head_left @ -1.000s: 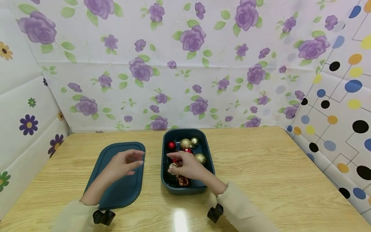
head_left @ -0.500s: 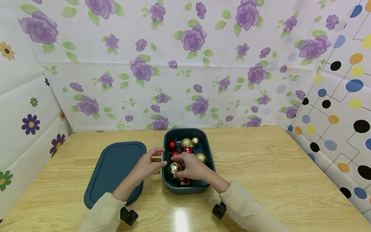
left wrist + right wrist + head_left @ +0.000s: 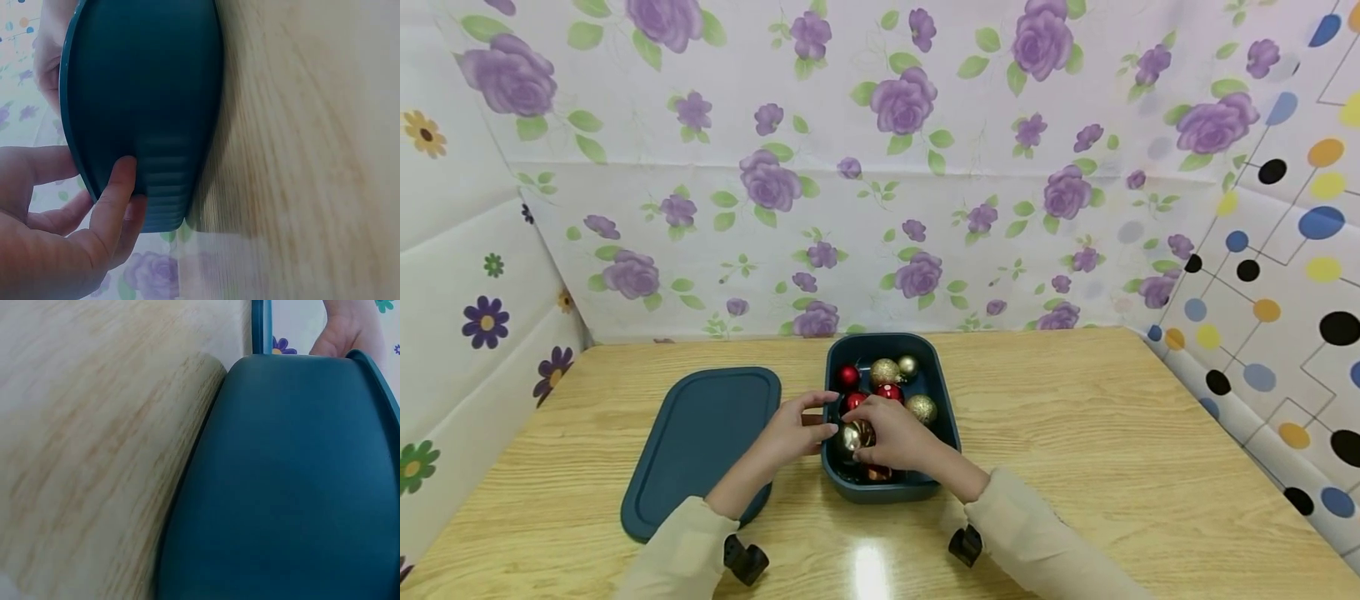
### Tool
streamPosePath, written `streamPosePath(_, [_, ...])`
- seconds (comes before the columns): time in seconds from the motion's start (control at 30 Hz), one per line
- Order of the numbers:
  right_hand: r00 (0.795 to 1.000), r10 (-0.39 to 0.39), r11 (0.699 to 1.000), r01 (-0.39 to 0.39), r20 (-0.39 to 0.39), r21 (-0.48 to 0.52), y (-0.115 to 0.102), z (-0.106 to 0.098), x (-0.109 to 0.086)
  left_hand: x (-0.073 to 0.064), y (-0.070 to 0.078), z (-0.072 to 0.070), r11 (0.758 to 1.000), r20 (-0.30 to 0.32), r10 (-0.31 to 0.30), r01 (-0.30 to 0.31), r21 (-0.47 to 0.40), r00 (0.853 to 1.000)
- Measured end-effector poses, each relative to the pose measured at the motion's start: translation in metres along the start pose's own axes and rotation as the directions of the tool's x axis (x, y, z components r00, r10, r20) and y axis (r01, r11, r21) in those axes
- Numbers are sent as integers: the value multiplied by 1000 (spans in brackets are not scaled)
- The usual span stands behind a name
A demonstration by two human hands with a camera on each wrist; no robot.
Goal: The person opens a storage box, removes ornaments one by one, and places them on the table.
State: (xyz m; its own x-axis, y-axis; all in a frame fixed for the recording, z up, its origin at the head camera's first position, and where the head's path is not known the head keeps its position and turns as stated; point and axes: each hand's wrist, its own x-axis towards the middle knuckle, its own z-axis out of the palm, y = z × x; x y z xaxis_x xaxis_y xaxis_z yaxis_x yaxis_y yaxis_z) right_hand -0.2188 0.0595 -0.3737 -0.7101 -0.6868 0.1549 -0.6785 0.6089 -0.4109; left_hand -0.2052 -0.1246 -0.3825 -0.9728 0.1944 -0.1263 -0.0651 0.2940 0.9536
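A dark teal box (image 3: 887, 494) stands on the table, with several red and gold Christmas balls inside. My right hand (image 3: 901, 435) reaches in over its right side, fingers and thumb curled round a shiny gold ball (image 3: 852, 438) near the left wall. My left hand (image 3: 797, 429) is at the box's left rim. In the left wrist view, fingers (image 3: 115, 194) press the outer wall while others curl at the rim. The box's outer wall (image 3: 281, 481) fills the right wrist view and hides the right hand. Beside the gripped ball lie a red ball (image 3: 855, 401) and a brownish ball (image 3: 877, 472).
A flat teal lid (image 3: 700, 442) lies left of the box. Toward the back of the box are a red ball (image 3: 848, 375) and a glittery gold ball (image 3: 884, 372); another glittery gold ball (image 3: 921, 408) sits at the right. Flowered cloth (image 3: 850, 233) rises behind the table (image 3: 1060, 442).
My left hand has moved right, from over the lid to the box's left rim. Inside the box, my right hand has shifted slightly and drawn its fingers in around the shiny gold ball.
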Motion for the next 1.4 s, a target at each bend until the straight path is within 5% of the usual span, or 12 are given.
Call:
streamPosePath(0.47, [997, -20, 996, 27, -78, 86, 7, -4, -9, -2, 1, 3, 1000, -16, -10, 9, -2, 1000])
streamPosePath(0.73, [981, 9, 986, 24, -195, 163, 17, -21, -14, -2, 0, 2, 1000, -28, -15, 14, -12, 1000])
streamPosePath(1.13, [931, 245, 900, -113, -272, 422, 56, -62, -28, -3, 1, 2, 1000, -39, -8, 8, -19, 999])
streamPosePath(1.4, [857, 446, 833, -291, -260, 470, 106, -83, -42, -1, -1, 3, 1000, -44, -18, 17, -20, 999])
